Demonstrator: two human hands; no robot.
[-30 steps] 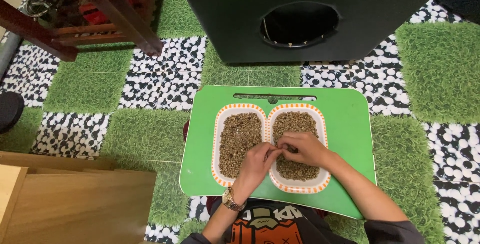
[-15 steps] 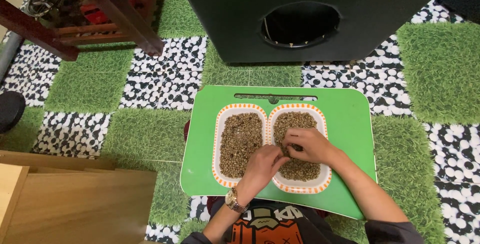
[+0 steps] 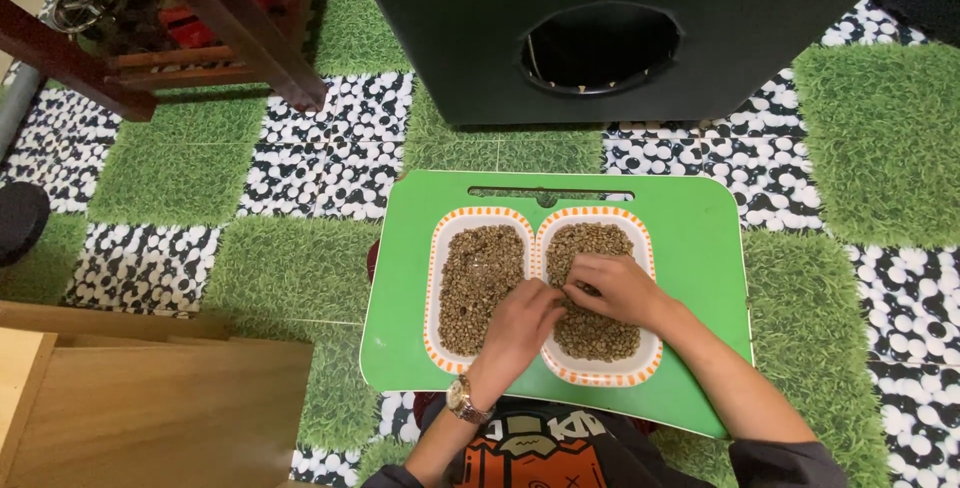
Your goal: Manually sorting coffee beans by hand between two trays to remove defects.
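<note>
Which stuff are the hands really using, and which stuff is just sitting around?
In use:
- left hand, over the middle of the two dishes
- right hand, fingers down in the right dish
- left dish
- small brown beans filling both dishes
- green tray under them

Just sitting around:
- black box with a round hole
- wooden boards
- dark wooden frame
- grass and pebble floor mats

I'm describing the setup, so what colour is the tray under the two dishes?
Bright green tray, clearest in the head view.
</note>
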